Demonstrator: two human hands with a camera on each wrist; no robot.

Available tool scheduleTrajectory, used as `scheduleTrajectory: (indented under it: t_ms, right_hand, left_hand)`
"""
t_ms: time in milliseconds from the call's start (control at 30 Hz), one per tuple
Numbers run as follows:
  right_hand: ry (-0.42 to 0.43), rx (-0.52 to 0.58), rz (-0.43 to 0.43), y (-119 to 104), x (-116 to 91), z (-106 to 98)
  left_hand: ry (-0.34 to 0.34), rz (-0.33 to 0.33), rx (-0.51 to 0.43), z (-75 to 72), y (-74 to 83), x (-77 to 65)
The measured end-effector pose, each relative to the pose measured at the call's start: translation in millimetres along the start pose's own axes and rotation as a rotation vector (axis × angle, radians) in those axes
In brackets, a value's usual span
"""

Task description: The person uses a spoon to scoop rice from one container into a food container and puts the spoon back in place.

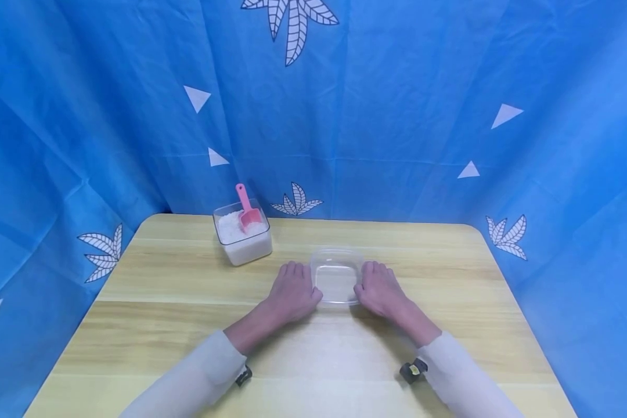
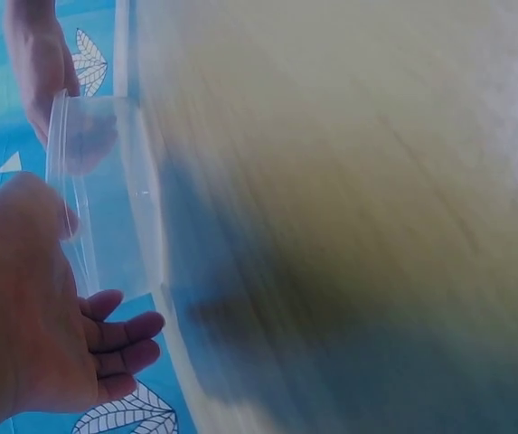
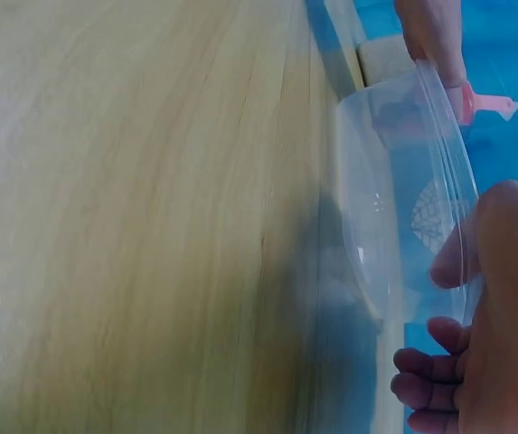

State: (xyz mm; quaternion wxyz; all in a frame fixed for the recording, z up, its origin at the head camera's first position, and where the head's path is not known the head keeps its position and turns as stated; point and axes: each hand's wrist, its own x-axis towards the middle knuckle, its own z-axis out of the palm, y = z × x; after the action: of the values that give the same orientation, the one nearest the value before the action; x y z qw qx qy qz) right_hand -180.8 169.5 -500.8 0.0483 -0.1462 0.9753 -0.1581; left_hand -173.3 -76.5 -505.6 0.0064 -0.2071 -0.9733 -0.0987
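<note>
A clear plastic container (image 1: 337, 281) with rounded corners stands on the wooden table, between the two hands. My left hand (image 1: 294, 292) grips its left side, and the left wrist view shows the thumb (image 2: 67, 221) over the rim with the fingers bent beneath. On the opposite side, my right hand (image 1: 381, 290) holds the rim, its thumb (image 3: 453, 260) across the edge. Nothing shows inside the container. To the left and farther back stands a square clear tub (image 1: 248, 253) of white powder, with a pink scoop (image 1: 249, 216) stuck into it.
The pale wooden table (image 1: 188, 325) has rounded far corners. A blue curtain (image 1: 397, 116) with white leaves and triangles hangs behind it and along both sides. A small black device (image 1: 414, 370) is strapped at the right wrist, and another (image 1: 244, 375) at the left.
</note>
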Motion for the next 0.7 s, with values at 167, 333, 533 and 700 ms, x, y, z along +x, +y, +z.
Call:
scheduleTrajectory:
  t_ms: [167,333,533,700]
  right_hand:
    - [0.013,-0.001,0.035,-2.6,-1.4,0.7]
    - [0.020,-0.003,0.050,-5.3,-2.0,-0.2]
    - [0.003,-0.022,0.064,-8.7,-2.2,-0.7]
    - [-0.005,-0.039,0.076,-10.4,-2.3,-1.1]
  left_hand:
    - [-0.056,-0.005,-0.034,-3.8,-1.8,2.8]
    - [-0.102,-0.004,-0.011,-13.6,-5.4,6.3]
    - [-0.118,0.035,0.097,-22.4,-12.9,10.6]
    - [-0.110,0.061,0.124,-27.0,-19.6,12.5]
